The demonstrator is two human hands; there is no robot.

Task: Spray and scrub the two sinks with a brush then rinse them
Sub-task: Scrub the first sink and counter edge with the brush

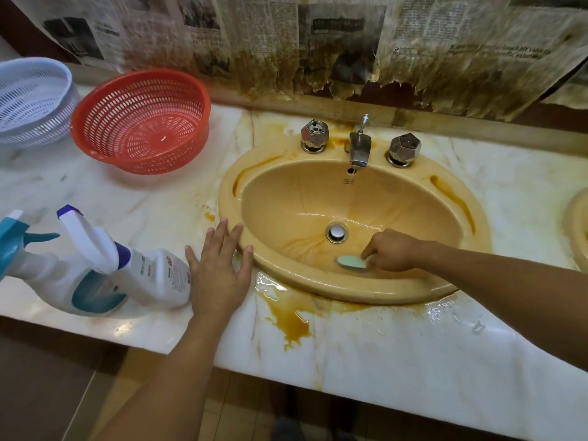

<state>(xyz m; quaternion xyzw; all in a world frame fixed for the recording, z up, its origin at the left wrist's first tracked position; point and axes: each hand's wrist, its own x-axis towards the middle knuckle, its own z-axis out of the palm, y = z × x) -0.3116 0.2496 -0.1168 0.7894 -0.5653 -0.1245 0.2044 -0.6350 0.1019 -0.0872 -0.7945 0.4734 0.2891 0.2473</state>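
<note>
The right hand (389, 251) reaches down into the yellow sink (286, 198) from the right, forearm lying across the near rim; its fingers (370, 249) are curled round the handle of a pale green brush (351, 261), whose head lies against the near wall of the basin, just on the near side of the chrome drain plug (336, 233); the left hand (219, 268) lies palm down on the marble worktop (413, 361) at the sink's left edge, its fingers (222, 230) straight and spread and holding nothing, with the fingertips on the sink's rim; just beside that hand a white spray bottle (149, 272) with a purple nozzle lies on its side, and a teal spray bottle (19, 246) lies further left, partly cut off by the frame edge; behind them a red colander (140, 122) and a pale blue colander (31, 100) stand on the worktop; at the back of the sink a chrome spout (359, 151) sits between two faceted knobs (314, 135); rusty orange streaks mark the basin and rim, and an orange puddle (291, 316) spreads on the worktop in front of the sink, between the two forearms; the rim of a second sink (579, 230) shows at the right edge; stained, torn newspaper (318, 43) covers the wall behind.
</note>
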